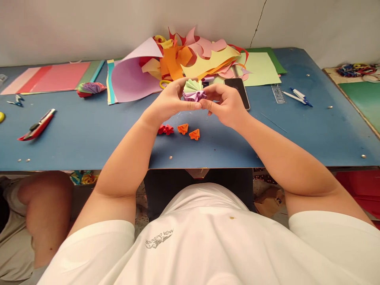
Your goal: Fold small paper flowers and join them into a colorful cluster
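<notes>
Both my hands hold a small folded paper piece [193, 90], pale green on top and lilac below, above the blue table [89, 134]. My left hand [169, 101] wraps it from the left with closed fingers. My right hand [224, 103] pinches its lower right edge. Just below my hands lie a red folded piece [165, 129] and two orange folded pieces [183, 128] [194, 134].
A heap of cut coloured paper [190, 59] lies behind my hands, with a phone [237, 92] beside it. A red utility knife [37, 125], a multicoloured folded fan [90, 88], pink sheets [50, 77], a ruler [278, 94] and pens [298, 96] lie around. Another person's knee [44, 206] shows at lower left.
</notes>
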{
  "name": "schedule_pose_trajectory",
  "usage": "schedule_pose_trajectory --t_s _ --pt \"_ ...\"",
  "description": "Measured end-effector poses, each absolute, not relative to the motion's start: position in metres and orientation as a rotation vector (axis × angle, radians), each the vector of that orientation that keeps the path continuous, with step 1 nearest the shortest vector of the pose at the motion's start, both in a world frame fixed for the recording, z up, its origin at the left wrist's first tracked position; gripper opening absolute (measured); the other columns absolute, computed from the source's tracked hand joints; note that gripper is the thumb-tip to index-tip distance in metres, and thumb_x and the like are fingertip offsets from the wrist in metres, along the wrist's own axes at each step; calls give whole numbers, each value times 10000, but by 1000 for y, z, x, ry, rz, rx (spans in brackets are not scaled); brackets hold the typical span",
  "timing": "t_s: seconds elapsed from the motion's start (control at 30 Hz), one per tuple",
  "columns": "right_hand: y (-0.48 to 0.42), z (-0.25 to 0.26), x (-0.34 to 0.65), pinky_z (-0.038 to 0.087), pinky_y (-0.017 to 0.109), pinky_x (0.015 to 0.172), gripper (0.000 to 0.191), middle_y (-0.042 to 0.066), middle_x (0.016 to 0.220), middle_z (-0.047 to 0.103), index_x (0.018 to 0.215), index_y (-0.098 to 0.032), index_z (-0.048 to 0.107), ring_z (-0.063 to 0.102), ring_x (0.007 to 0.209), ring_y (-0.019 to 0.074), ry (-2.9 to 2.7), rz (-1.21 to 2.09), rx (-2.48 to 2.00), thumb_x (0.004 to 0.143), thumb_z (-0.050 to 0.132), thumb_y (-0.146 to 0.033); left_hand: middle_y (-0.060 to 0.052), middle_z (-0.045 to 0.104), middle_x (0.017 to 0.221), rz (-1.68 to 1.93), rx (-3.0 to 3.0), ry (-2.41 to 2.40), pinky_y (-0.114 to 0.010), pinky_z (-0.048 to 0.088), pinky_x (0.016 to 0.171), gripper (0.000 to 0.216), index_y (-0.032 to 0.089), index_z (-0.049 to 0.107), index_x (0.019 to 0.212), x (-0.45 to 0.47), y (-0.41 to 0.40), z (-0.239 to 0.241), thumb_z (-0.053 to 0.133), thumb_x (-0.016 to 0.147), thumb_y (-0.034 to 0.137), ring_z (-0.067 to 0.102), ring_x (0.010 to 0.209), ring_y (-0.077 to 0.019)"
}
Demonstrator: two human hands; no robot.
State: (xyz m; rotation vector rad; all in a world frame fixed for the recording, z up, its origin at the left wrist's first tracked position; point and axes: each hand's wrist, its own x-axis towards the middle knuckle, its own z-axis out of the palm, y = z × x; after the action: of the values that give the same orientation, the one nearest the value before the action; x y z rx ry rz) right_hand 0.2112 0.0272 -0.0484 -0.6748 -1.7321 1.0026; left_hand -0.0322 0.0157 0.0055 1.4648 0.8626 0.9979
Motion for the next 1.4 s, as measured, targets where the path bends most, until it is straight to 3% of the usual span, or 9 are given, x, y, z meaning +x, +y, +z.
schedule_pose_trajectory --t_s 0.2,0.37,0.57,0.7,0.83,0.97,1.1,1.27,1.4 --pt "37 -51 212 727 371 625 926 70 1096 914 1229 -302 888 874 892 261 -1693 1083 -682 824 976 -1130 -8 892 1107 965 1362 925 -350 743 998 752 303 817 1532 -27 12 4 1153 860 286 917 1071 -215" --pt "36 -46 217 758 397 689 913 69 1075 898 1261 -308 877 876 909 267 -1785 1038 -683 951 802 -1164 -25 865 1119 949 1324 926 -385 737 1040 457 282 853 1350 -21 7 5 1085 957 292 922 1148 -245" --pt "32 -44 217 726 384 671 892 55 1028 864 1231 -307 845 852 858 251 -1808 1012 -682 984 773 -1162 0 838 1065 998 1351 940 -347 700 1004 468 296 842 1325 -20 5 7 1080 929 225 847 1016 -180" --pt "31 -46 216 727 395 697 878 37 992 839 1217 -327 833 836 849 246 -1850 994 -702 1008 721 -1172 -6 796 1013 946 1360 908 -313 679 961 275 248 809 1108 -21 3 9 1054 997 306 824 969 -161" --pt "30 -45 219 723 416 722 840 26 870 793 1122 -320 835 793 806 244 -1847 994 -708 1019 740 -1148 -21 746 962 875 1267 849 -268 659 866 315 227 739 971 -18 4 7 981 1086 391 796 941 -148" --pt "26 -39 220 682 401 680 889 12 775 731 1006 -301 827 701 712 213 -1832 994 -701 977 735 -1185 -44 765 977 831 1202 845 -296 677 816 311 216 781 955 -16 5 2 991 1068 416 781 922 -165" --pt "20 -32 218 628 359 645 900 -5 750 676 953 -285 828 623 676 177 -1834 968 -681 977 742 -1181 -46 801 1013 861 1180 804 -300 698 845 362 221 847 1032 -14 -1 1 945 1078 566 816 922 -176" --pt "19 -30 220 579 343 672 890 19 828 726 991 -268 873 647 756 181 -1884 903 -694 1048 715 -1141 -30 778 963 926 1022 857 -288 706 805 275 218 835 990 -4 -13 10 929 1047 471 846 948 -181" --pt "25 -36 223 647 409 816 826 41 962 811 1074 -277 908 699 863 223 -1962 718 -726 919 950 -1087 -22 802 984 983 926 859 -344 717 834 220 231 847 1026 1 -15 12 908 1055 441 763 855 -166"
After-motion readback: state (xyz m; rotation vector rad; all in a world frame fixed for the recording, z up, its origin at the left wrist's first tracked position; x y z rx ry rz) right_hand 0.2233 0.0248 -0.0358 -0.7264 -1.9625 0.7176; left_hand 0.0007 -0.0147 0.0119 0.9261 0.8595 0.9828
